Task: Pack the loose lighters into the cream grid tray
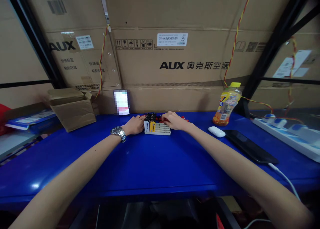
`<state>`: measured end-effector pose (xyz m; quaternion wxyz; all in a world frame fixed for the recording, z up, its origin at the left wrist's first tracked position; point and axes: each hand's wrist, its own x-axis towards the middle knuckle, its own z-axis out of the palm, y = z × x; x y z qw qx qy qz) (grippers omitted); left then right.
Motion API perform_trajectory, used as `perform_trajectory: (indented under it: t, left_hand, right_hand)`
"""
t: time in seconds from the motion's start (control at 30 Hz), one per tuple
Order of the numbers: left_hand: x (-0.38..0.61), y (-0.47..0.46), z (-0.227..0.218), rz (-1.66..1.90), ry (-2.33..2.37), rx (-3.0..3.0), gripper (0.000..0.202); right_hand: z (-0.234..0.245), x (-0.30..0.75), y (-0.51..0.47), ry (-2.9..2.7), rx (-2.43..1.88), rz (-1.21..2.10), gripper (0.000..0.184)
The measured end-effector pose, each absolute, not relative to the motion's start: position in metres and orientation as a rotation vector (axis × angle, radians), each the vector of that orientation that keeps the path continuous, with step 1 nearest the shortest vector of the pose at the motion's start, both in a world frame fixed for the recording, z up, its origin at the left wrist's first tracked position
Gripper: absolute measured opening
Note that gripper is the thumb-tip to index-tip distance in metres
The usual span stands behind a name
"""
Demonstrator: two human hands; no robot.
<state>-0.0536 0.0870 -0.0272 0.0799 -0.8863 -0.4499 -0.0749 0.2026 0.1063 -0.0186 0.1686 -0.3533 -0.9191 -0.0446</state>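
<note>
A small white compartment tray (pixel 163 133) sits on the blue table, its right-hand slots showing bare. Upright pieces that look like lighters (pixel 152 126), with white and yellow bodies and black tops, fill its left part. My left hand (pixel 135 125), a metal watch on the wrist, is closed against the tray's left side, its fingertips partly hidden behind the pieces. Over the tray's back right, my right hand (pixel 172 120) has its fingers bent and pressed together; whatever they hold is hidden. Small red items (pixel 184 119) lie just behind the right hand, partly covered by it.
A phone with a lit screen (pixel 121 102) leans against the large cartons behind. An open cardboard box (pixel 72 110) stands left. On the right are a drink bottle (pixel 226 105), a white earbud case (pixel 216 132), a black phone (pixel 250 145) with cable, and a power strip (pixel 287 135).
</note>
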Motion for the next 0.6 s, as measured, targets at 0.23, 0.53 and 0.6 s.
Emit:
perform_trajectory:
  t: [0.23, 0.53, 0.6]
  left_hand:
    - [-0.073, 0.055, -0.029, -0.237, -1.436, -2.542, 0.04]
    - [-0.082, -0.045, -0.016, -0.412, -1.442, -2.858, 0.035]
    - [-0.067, -0.06, -0.011, -0.399, -1.348, -2.967, 0.035]
  right_hand:
    - [-0.011, 0.23, 0.086, -2.697, -0.982, -0.219, 0.028]
    - [-0.017, 0.266, 0.062, -2.598, -1.06, -0.256, 0.038]
    - [-0.019, 0.27, 0.058, -2.559, -1.123, -0.266, 0.04]
